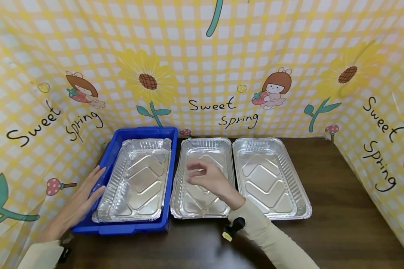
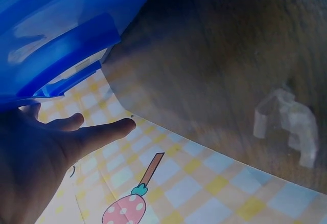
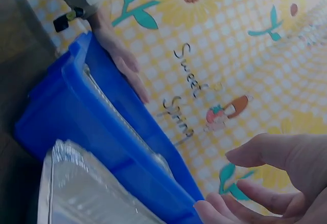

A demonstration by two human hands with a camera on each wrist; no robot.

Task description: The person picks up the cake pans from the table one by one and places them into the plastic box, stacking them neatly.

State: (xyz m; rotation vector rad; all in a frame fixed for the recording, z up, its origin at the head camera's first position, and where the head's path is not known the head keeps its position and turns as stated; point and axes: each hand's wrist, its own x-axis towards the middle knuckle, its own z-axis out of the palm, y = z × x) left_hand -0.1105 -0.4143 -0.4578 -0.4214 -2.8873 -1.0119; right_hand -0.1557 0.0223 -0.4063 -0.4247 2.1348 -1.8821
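A blue plastic bin (image 1: 133,227) stands at the left, with a foil tray (image 1: 144,181) sitting inside it. My left hand (image 1: 84,196) lies along the bin's left side, fingers extended; in the left wrist view it is right beside the bin's wall. Above the middle foil tray (image 1: 202,209) hovers my right hand (image 1: 210,179), its fingers loosely bent and holding nothing. That tray shows no contents where the hand leaves it visible. The right wrist view shows the same hand's thumb and fingers (image 3: 271,150) apart from each other.
Another foil tray (image 1: 266,179) stands to the right of the middle one, nearly touching it. All stand on a dark wooden table (image 1: 336,209). A yellow checked cloth (image 1: 208,59) surrounds the table at the back and sides. Clear tape-like scraps (image 2: 294,124) lie on the wood in the left wrist view.
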